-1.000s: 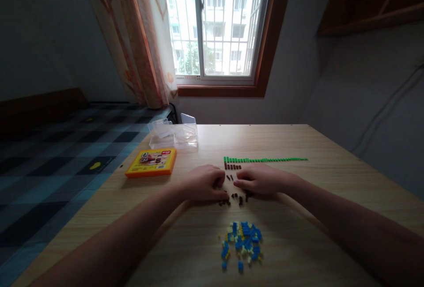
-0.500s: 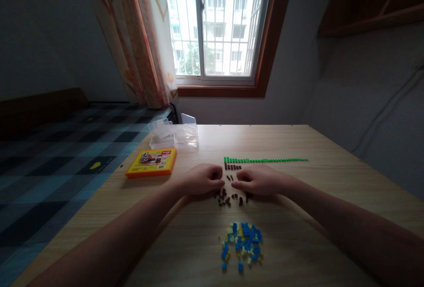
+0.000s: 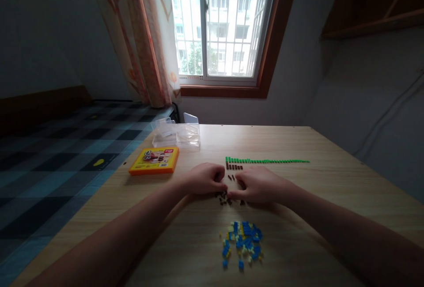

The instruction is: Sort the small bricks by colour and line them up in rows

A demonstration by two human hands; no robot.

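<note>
My left hand [image 3: 205,179] and my right hand [image 3: 256,184] rest on a wooden table [image 3: 314,198], fingertips nearly touching above a small heap of dark brown bricks [image 3: 225,198]. Both hands are curled with fingers pinched together; what they pinch is too small to make out. Just beyond the hands lies a short row of brown bricks [image 3: 234,167], and behind it a long line of green bricks [image 3: 268,161]. A pile of blue, yellow and cream bricks [image 3: 241,243] lies nearer to me.
An orange-yellow flat box [image 3: 154,160] lies at the table's left. A clear plastic container [image 3: 176,134] stands behind it near the far edge. A window and curtain are beyond the table, a checked bed cover to the left.
My right hand has slid left toward my left hand, covering part of the brown heap. My left hand has shifted slightly forward. The view has shifted slightly.
</note>
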